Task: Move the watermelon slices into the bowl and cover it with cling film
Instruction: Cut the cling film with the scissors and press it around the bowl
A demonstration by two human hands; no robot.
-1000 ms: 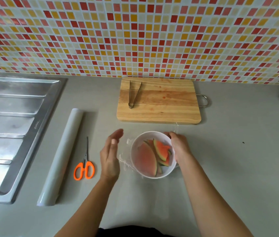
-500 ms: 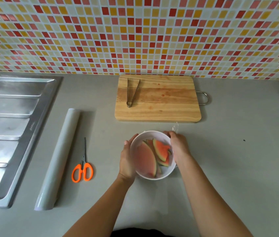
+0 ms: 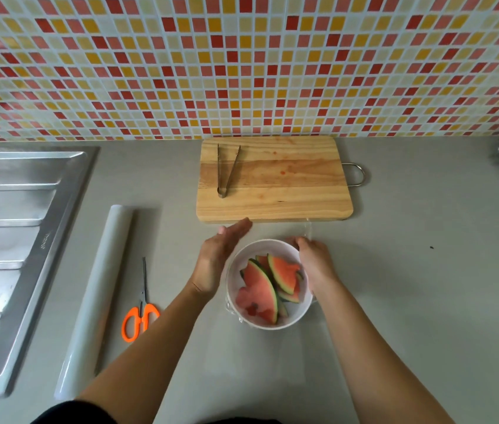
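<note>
Sink (image 3: pixel 12 240) carries a stamped mark, illegible. Grey counter (image 3: pixel 425 301) runs open to the right of the bowl. Cutting board (image 3: pixel 288 191) has its near edge just beyond the bowl. Cling film roll (image 3: pixel 95 301) lies well left. White bowl (image 3: pixel 300 313) holds the watermelon slices (image 3: pixel 260 295). Left hand (image 3: pixel 214 264), pressed to the bowl's wall half a second ago, now stands straight-fingered beside it. Right hand (image 3: pixel 315 267) curls round the right rim.
</note>
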